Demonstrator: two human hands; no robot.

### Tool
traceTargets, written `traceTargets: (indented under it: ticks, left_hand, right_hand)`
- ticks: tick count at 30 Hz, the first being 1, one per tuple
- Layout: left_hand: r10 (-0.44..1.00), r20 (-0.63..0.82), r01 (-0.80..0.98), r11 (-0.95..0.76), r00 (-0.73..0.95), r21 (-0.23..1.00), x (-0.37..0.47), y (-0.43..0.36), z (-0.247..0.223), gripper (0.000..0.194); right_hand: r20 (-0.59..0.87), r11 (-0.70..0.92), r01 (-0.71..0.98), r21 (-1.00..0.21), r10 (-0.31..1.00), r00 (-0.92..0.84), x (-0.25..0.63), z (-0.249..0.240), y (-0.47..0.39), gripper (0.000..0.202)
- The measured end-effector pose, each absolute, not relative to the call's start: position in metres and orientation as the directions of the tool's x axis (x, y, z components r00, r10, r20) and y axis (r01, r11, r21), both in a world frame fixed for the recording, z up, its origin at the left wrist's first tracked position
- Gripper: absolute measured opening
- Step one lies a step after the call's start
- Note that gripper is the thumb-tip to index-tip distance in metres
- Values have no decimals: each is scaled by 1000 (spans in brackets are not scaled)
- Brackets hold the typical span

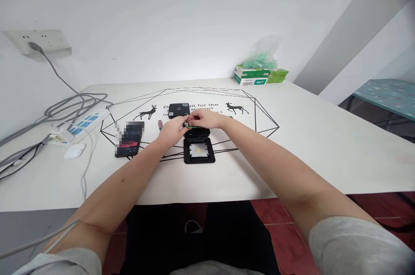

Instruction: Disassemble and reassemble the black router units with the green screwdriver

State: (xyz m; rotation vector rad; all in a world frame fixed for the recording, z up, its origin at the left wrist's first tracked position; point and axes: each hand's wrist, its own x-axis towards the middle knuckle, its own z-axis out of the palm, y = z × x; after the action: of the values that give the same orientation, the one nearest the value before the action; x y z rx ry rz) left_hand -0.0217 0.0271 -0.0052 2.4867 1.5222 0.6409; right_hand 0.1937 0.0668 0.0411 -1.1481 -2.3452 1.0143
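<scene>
Now both my hands meet over the middle of the white table (324,145), and between them I hold a small green circuit board (190,126). My left hand (171,130) pinches its left end with closed fingers, and my right hand (204,118) closes on its right end from above. I keep the board by its edges, I think, so that my fingers stay off the flat faces. The board is lifted a little and hangs just over a black casing part (196,132), which lies on the table directly under it.

Just in front of that part, nearer to me, lies an open black square shell (199,151) with a pale metal plate in its middle. It lies face up, so the inside can be seen. Behind my hands sits another small black box (178,110), closed. A screwdriver with a red handle (160,124) lies beside my left hand, within easy reach. To the left is a phone (129,140), then a white mouse (74,150) and a power strip (84,123) with grey cables. Green boxes (256,75) stand at the far edge, well apart.
</scene>
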Motion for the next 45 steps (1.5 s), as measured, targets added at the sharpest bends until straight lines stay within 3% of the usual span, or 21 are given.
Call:
traceTargets:
  ticks: [1, 3, 4, 5, 9, 12, 15, 17, 20, 23, 33, 40, 45]
  left_hand:
    - [872, 294, 810, -478, 392, 338, -20, 27, -6, 45]
    - [856, 326, 803, -499, 401, 324, -18, 27, -8, 42]
    - [850, 342, 800, -506, 400, 322, -18, 27, -9, 42]
    - [844, 358, 796, -512, 399, 322, -17, 27, -10, 42]
    - [815, 412, 765, -551, 407, 333, -17, 26, -12, 46]
    - [799, 416, 733, -581, 433, 353, -18, 24, -10, 48]
    - [818, 360, 724, -569, 449, 389, -23, 23, -7, 61]
    - [852, 267, 761, -523, 451, 384, -29, 23, -4, 75]
    - [867, 130, 824, -498, 481, 271, -39, 23, -3, 59]
    - [875, 81, 845, -483, 478, 230, -45, 24, -4, 53]
    - [902, 63, 869, -428, 427, 249, -49, 28, 1, 55]
    - [909, 41, 872, -410, 415, 265, -50, 29, -1, 56]
    - [907, 47, 865, -413, 418, 285, -50, 28, 0, 67]
  right_hand:
    - [48, 408, 535, -740, 825, -564, 201, 38, 61, 15]
    - [127, 225, 414, -882, 960, -251, 218, 32, 51, 15]
    - [58, 67, 314, -947, 998, -39, 225, 29, 47, 20]
    - [-7, -19, 280, -960, 999, 41, 232, 27, 44, 27]
    - [-215, -210, 156, -965, 977, -14, 237, 20, 37, 33]
    - [-227, -225, 57, -973, 973, -39, 229, 18, 37, 25]
    - [-203, -206, 36, -978, 977, 71, 233, 17, 43, 32]
    - [-177, -193, 77, -978, 969, 174, 247, 17, 50, 37]
    - [-121, -186, 193, -964, 944, 307, 273, 13, 60, 45]
    - [-86, -203, 328, -923, 938, 336, 288, 7, 66, 49]
    - [6, -124, 681, -722, 983, 186, 272, 0, 59, 55]
    - [33, -64, 857, -512, 995, 94, 261, 9, 51, 31]
    - [20, -82, 916, -393, 995, 97, 257, 15, 42, 34]
